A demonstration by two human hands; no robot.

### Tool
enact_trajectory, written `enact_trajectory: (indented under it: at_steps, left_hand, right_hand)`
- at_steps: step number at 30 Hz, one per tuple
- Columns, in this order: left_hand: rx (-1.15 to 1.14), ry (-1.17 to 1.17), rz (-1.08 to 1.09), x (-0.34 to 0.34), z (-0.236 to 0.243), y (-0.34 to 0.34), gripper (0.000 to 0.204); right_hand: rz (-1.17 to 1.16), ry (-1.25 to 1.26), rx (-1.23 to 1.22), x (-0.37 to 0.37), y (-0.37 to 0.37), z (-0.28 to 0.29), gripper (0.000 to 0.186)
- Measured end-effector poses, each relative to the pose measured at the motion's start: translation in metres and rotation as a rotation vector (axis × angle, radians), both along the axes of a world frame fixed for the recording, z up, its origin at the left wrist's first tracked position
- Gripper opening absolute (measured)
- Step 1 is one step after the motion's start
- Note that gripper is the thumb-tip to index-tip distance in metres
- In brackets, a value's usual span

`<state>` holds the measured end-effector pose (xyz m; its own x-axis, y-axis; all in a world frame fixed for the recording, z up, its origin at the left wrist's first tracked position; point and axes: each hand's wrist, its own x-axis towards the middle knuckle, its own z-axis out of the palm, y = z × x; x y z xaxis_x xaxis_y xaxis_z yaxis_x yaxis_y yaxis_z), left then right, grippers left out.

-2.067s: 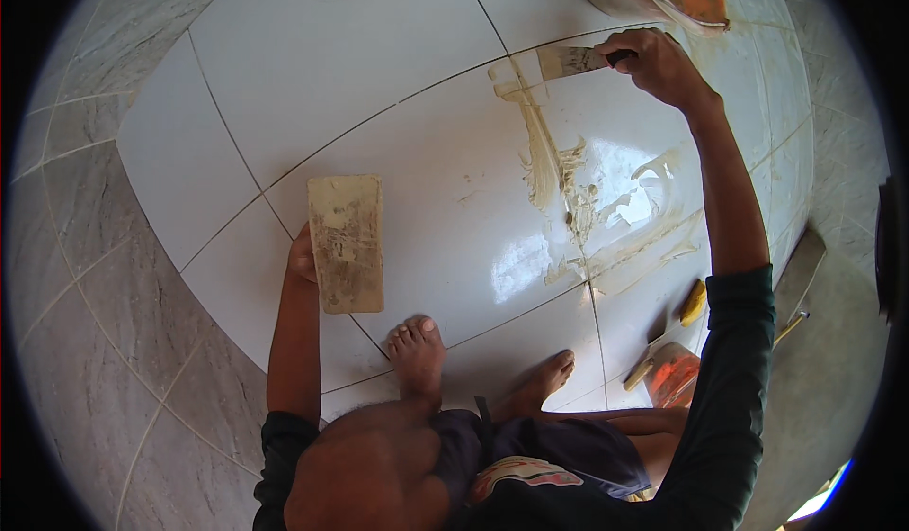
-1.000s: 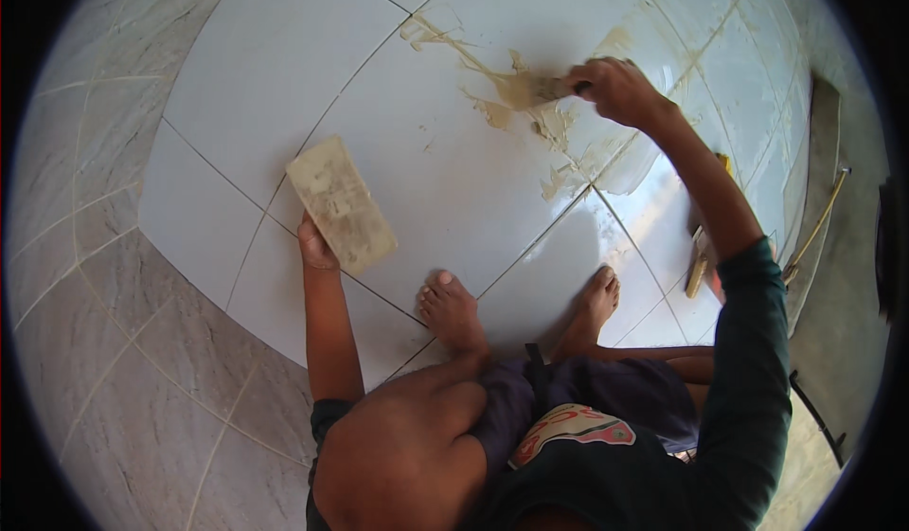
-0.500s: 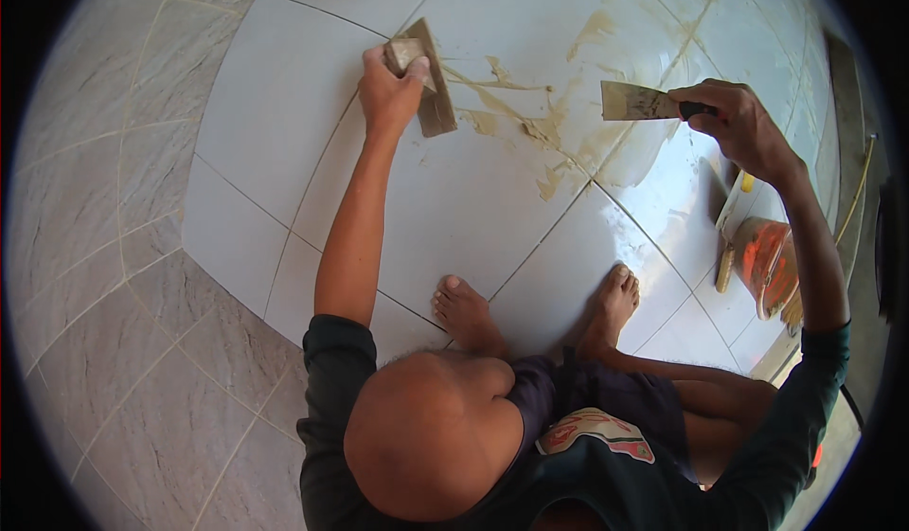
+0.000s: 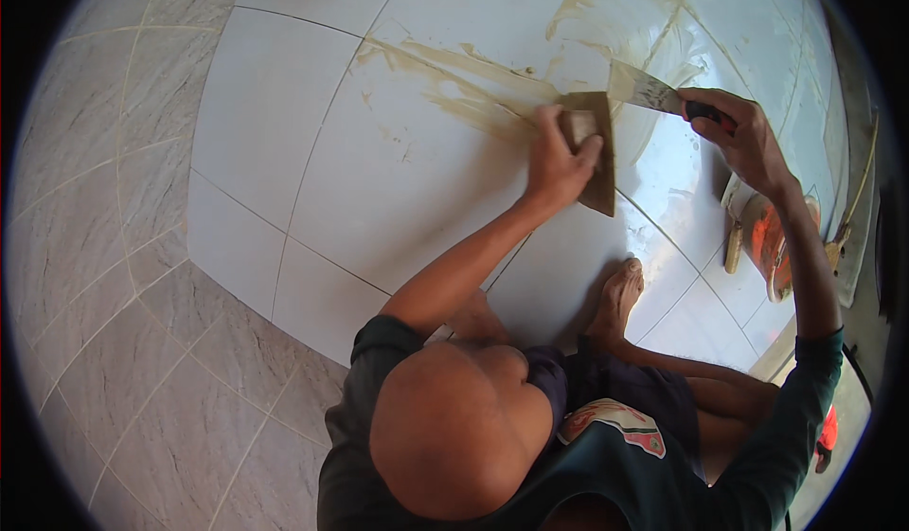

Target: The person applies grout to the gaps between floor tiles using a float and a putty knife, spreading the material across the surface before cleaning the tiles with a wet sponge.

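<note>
My left hand point(image 4: 561, 163) is closed round the handle block of a grout float point(image 4: 601, 185), whose flat plate rests against the white floor tiles point(image 4: 398, 171). In my right hand point(image 4: 746, 143) is a putty knife point(image 4: 644, 88) with a black and red handle. Its smeared metal blade points left, just above and to the right of the float; I cannot tell whether it touches the floor. Wet tan grout point(image 4: 473, 86) streaks the tiles and the joints left of the float and beyond it.
To the right stands an orange-red bucket point(image 4: 775, 242), with a wooden-handled tool point(image 4: 734, 247) beside it. A thin stick point(image 4: 860, 185) lies farther right. Marbled tiles point(image 4: 142, 342) cover the left side. My bare right foot point(image 4: 617, 294) is on the white tiles.
My left hand has swept the float to the right and nearer me, across the grout, which is now spread in wider smears. The putty knife's blade has tilted, its tip now higher.
</note>
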<state>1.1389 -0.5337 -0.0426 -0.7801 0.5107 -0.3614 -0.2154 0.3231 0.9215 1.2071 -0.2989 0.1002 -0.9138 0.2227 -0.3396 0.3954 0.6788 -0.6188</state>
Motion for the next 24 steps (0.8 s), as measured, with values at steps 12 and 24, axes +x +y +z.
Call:
enact_trajectory:
  at_steps: [12, 24]
  left_hand:
    - [0.649, -0.479, 0.634, -0.020, -0.027, -0.183, 0.047]
    - [0.819, -0.606, 0.616, -0.062, -0.004, -0.308, 0.045]
  right_hand:
    - [0.176, 0.039, 0.107, 0.080, -0.146, -0.103, 0.027]
    - [0.597, 0.307, 0.382, -0.293, -0.298, -0.095, 0.017]
